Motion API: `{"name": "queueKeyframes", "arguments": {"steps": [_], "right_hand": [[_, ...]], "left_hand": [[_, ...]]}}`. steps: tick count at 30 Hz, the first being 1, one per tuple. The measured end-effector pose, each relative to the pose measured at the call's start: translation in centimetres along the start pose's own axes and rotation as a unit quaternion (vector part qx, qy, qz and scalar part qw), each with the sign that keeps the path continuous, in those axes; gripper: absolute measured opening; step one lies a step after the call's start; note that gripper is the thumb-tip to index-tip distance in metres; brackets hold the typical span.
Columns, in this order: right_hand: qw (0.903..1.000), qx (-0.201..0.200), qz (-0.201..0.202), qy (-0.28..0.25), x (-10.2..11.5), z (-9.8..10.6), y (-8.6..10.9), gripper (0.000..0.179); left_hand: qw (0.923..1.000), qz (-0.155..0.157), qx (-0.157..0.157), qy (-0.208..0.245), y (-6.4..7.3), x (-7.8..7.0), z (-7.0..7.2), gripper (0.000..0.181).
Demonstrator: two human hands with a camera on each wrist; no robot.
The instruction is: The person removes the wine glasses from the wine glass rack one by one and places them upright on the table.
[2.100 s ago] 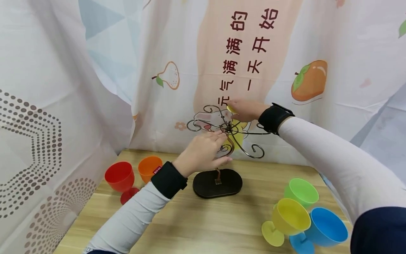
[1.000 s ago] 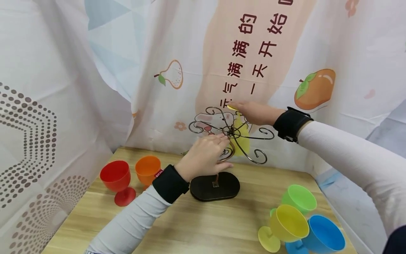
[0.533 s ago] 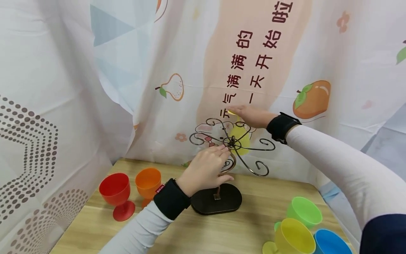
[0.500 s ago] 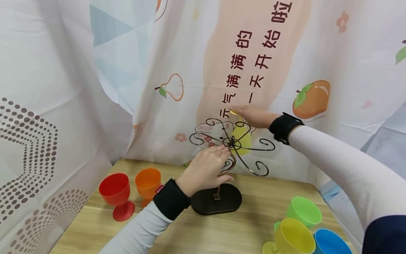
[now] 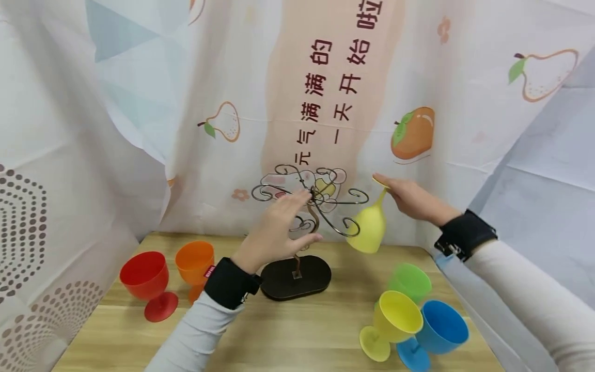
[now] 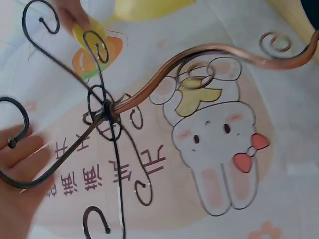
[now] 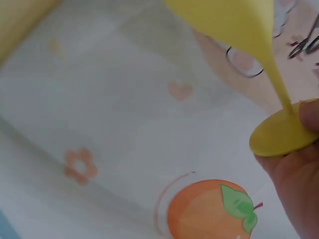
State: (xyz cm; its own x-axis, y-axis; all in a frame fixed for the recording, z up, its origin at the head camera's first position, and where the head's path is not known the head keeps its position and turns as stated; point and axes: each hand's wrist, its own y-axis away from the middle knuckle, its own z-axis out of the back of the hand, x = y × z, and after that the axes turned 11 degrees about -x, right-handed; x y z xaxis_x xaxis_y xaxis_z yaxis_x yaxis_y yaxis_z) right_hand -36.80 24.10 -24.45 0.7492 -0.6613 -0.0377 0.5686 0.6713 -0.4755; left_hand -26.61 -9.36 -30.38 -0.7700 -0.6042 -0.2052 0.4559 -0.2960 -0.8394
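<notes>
My right hand [image 5: 416,199] pinches a yellow plastic goblet [image 5: 369,227] by its round foot, bowl hanging down, to the right of a wire rack. In the right wrist view, the thumb and fingers clasp the foot [image 7: 276,134]. The goblet's bowl lies close behind one curled hook; whether they touch I cannot tell. The metal rack has several curled arms [image 5: 334,202] on a bent copper stem above a black oval base [image 5: 297,279]. My left hand [image 5: 274,232], fingers extended, is at the rack's hub; contact is unclear. The left wrist view shows its fingers [image 6: 25,154] beside a hook.
Red [image 5: 146,276] and orange [image 5: 195,261] goblets stand at the left of the wooden table [image 5: 279,330]. Green [image 5: 411,281], yellow [image 5: 397,315] and blue [image 5: 443,325] ones cluster at the right. A printed curtain [image 5: 251,62] hangs behind.
My right hand has moved right and a little down with the yellow goblet, from behind the rack to its right side. The head view has swung right; the left hand stays near the hub.
</notes>
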Motion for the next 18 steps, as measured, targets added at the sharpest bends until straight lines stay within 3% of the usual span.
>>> {"name": "queueKeyframes", "arguments": {"steps": [1, 3, 5, 7, 9, 11, 13, 14, 16, 18], "right_hand": [[0.9998, -0.020, 0.004, -0.001, 0.6, -0.1, 1.1, 0.050], [0.9986, -0.053, 0.007, -0.001, 2.1, -0.3, 3.2, 0.053], [0.9965, -0.080, 0.015, -0.015, 3.9, -1.1, 4.2, 0.055], [0.9945, -0.097, 0.018, -0.034, 5.9, -1.7, 5.0, 0.057], [0.9923, -0.113, 0.014, -0.048, 8.1, -1.9, 5.9, 0.059], [0.9898, -0.132, 0.000, -0.055, 10.2, -2.0, 7.1, 0.061], [0.9845, -0.161, -0.022, -0.066, 12.3, -2.4, 8.6, 0.060], [0.9813, -0.170, -0.043, -0.078, 13.3, -2.7, 9.4, 0.060], [0.9710, -0.198, -0.079, -0.109, 15.3, -3.9, 10.9, 0.058], [0.9556, -0.224, -0.121, -0.148, 17.1, -5.4, 12.2, 0.055]], "left_hand": [[0.9988, -0.007, -0.047, 0.014, 0.4, -0.2, 0.0, 0.076], [0.9875, -0.015, -0.153, 0.035, 1.7, -1.0, 0.1, 0.073], [0.9668, -0.001, -0.251, 0.046, 4.1, -1.7, 0.3, 0.067], [0.9486, 0.037, -0.308, 0.063, 7.1, -2.8, 0.0, 0.062], [0.9448, 0.111, -0.297, 0.082, 10.6, -4.3, -0.8, 0.058], [0.9461, 0.191, -0.237, 0.111, 13.8, -5.9, -2.0, 0.058], [0.9380, 0.261, -0.167, 0.155, 16.3, -7.3, -3.0, 0.057], [0.9323, 0.283, -0.138, 0.178, 17.2, -8.0, -3.4, 0.055], [0.9160, 0.306, -0.106, 0.236, 18.2, -9.0, -3.7, 0.051], [0.8995, 0.303, -0.111, 0.294, 18.4, -9.8, -3.7, 0.050]]}}
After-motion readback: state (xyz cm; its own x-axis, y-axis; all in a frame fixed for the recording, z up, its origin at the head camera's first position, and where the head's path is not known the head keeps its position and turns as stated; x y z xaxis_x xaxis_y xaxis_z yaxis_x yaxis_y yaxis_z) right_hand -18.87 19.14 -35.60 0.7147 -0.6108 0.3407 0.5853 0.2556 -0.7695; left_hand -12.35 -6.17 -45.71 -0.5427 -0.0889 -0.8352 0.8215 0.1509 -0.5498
